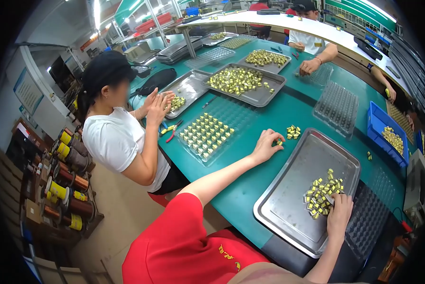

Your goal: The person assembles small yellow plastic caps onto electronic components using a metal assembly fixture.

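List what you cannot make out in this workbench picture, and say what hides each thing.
- Head view: the left hand curls over a small yellow part; its fingers hide how it is gripped.
- Head view: the right hand covers the near edge of the pile of yellow parts in the metal tray; whether it holds one cannot be told.
- Head view: the parts are too small to show detail.
- Head view: the dark moulded tray is cut off by the fisheye rim.

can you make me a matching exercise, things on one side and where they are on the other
Things:
1 left hand
2 right hand
3 blue bin
4 pliers

Places:
A on the parts heaped in the near steel tray
B by the far right table edge
C on the green table, by a few loose parts
D beside the filled clear tray

Pairs: 1-C, 2-A, 3-B, 4-D
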`<action>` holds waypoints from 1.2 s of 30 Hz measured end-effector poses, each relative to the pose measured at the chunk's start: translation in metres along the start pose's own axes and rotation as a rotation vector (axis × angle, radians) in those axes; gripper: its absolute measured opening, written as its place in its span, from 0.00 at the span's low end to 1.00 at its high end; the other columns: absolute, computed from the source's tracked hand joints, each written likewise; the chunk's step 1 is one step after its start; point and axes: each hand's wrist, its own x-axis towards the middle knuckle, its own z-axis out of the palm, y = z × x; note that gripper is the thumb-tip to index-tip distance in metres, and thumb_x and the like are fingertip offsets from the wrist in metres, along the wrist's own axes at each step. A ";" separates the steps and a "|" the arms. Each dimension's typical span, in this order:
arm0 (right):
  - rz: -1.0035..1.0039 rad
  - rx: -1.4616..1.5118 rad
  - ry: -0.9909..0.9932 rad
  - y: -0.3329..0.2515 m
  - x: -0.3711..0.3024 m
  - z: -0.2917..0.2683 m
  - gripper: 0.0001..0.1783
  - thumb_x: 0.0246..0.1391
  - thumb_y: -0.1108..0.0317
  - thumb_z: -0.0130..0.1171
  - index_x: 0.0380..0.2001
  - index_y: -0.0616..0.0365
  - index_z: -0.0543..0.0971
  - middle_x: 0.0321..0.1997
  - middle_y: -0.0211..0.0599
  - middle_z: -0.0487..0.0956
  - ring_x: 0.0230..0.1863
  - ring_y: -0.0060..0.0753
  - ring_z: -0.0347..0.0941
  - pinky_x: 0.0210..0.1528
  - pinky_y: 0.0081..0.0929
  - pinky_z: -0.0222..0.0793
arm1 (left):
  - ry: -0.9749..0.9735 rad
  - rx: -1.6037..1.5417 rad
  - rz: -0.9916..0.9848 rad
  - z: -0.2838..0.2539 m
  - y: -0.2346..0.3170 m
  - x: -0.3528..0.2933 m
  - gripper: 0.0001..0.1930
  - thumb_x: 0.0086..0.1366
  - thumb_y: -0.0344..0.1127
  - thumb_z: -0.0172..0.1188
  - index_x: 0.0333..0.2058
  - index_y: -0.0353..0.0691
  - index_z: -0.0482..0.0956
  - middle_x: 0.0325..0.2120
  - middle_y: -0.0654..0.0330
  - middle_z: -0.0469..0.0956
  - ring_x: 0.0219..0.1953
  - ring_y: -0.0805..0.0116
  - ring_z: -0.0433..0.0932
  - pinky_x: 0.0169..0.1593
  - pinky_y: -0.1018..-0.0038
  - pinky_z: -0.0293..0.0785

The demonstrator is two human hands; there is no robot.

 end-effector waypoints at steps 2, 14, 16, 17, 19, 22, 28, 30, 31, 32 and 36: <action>0.012 -0.001 -0.017 -0.002 0.001 -0.002 0.19 0.41 0.86 0.54 0.39 0.59 0.75 0.40 0.41 0.73 0.47 0.48 0.66 0.52 0.40 0.61 | 0.002 0.023 0.032 0.004 -0.007 0.001 0.12 0.53 0.32 0.70 0.38 0.46 0.82 0.35 0.61 0.74 0.43 0.61 0.71 0.50 0.66 0.68; -0.023 -0.035 0.013 -0.003 0.004 -0.004 0.16 0.42 0.85 0.53 0.37 0.60 0.77 0.38 0.40 0.74 0.44 0.46 0.67 0.47 0.39 0.62 | 0.012 -0.102 0.098 0.029 -0.010 0.036 0.14 0.56 0.26 0.66 0.42 0.41 0.78 0.41 0.57 0.72 0.36 0.64 0.76 0.42 0.67 0.74; -0.030 -0.042 0.020 -0.004 0.004 -0.006 0.16 0.43 0.85 0.53 0.37 0.60 0.77 0.38 0.40 0.74 0.44 0.46 0.67 0.47 0.39 0.62 | 0.032 -0.105 0.116 0.028 -0.009 0.038 0.16 0.56 0.25 0.65 0.44 0.40 0.76 0.43 0.56 0.70 0.35 0.64 0.77 0.40 0.67 0.76; -0.032 -0.039 0.023 -0.005 0.004 -0.007 0.15 0.43 0.84 0.53 0.37 0.60 0.77 0.38 0.40 0.74 0.44 0.46 0.67 0.47 0.39 0.62 | 0.024 -0.098 0.086 0.027 -0.006 0.039 0.18 0.56 0.24 0.65 0.46 0.40 0.74 0.44 0.55 0.70 0.38 0.62 0.76 0.43 0.67 0.75; -0.034 -0.038 0.027 -0.006 0.002 -0.008 0.15 0.43 0.84 0.53 0.36 0.59 0.77 0.38 0.40 0.74 0.43 0.46 0.67 0.47 0.39 0.62 | 0.016 -0.093 0.057 0.025 0.002 0.036 0.20 0.56 0.24 0.65 0.48 0.39 0.73 0.45 0.54 0.69 0.41 0.60 0.76 0.45 0.66 0.75; -0.007 -0.016 -0.026 -0.005 0.000 -0.007 0.18 0.41 0.86 0.52 0.38 0.61 0.75 0.40 0.42 0.73 0.45 0.48 0.66 0.50 0.40 0.62 | 0.159 0.079 0.197 0.021 0.021 0.017 0.21 0.55 0.24 0.65 0.48 0.39 0.72 0.45 0.53 0.69 0.49 0.54 0.72 0.51 0.64 0.71; 0.023 -0.060 0.000 0.006 -0.010 -0.008 0.18 0.42 0.84 0.50 0.39 0.62 0.76 0.41 0.44 0.74 0.47 0.49 0.67 0.50 0.42 0.64 | -0.262 -0.149 0.402 0.047 0.080 -0.007 0.15 0.54 0.24 0.62 0.42 0.38 0.76 0.46 0.50 0.70 0.54 0.49 0.67 0.59 0.60 0.66; -0.005 -0.061 0.024 0.003 0.000 -0.001 0.18 0.42 0.84 0.50 0.39 0.61 0.76 0.41 0.44 0.75 0.47 0.50 0.68 0.49 0.42 0.65 | -0.205 0.032 0.487 0.059 0.063 -0.004 0.16 0.53 0.22 0.61 0.43 0.36 0.76 0.46 0.48 0.71 0.53 0.48 0.68 0.58 0.61 0.67; -0.003 -0.074 0.028 0.002 0.003 -0.001 0.18 0.42 0.83 0.50 0.39 0.61 0.76 0.42 0.44 0.75 0.47 0.50 0.69 0.49 0.42 0.65 | -0.252 0.005 0.425 0.055 0.065 -0.003 0.18 0.52 0.21 0.59 0.45 0.34 0.75 0.46 0.47 0.71 0.53 0.47 0.69 0.58 0.61 0.67; 0.005 -0.043 0.056 -0.002 0.008 -0.002 0.18 0.42 0.83 0.50 0.40 0.61 0.76 0.40 0.44 0.76 0.46 0.50 0.69 0.48 0.41 0.65 | -0.222 0.037 0.434 0.053 0.066 -0.003 0.20 0.53 0.20 0.58 0.47 0.34 0.75 0.47 0.46 0.71 0.53 0.46 0.69 0.58 0.62 0.68; 0.023 -0.033 0.062 0.012 0.008 0.003 0.19 0.43 0.83 0.54 0.41 0.58 0.76 0.38 0.38 0.76 0.44 0.44 0.70 0.47 0.37 0.64 | -0.317 0.010 0.352 0.056 0.072 0.005 0.21 0.56 0.19 0.55 0.50 0.37 0.73 0.47 0.48 0.72 0.52 0.48 0.72 0.55 0.61 0.69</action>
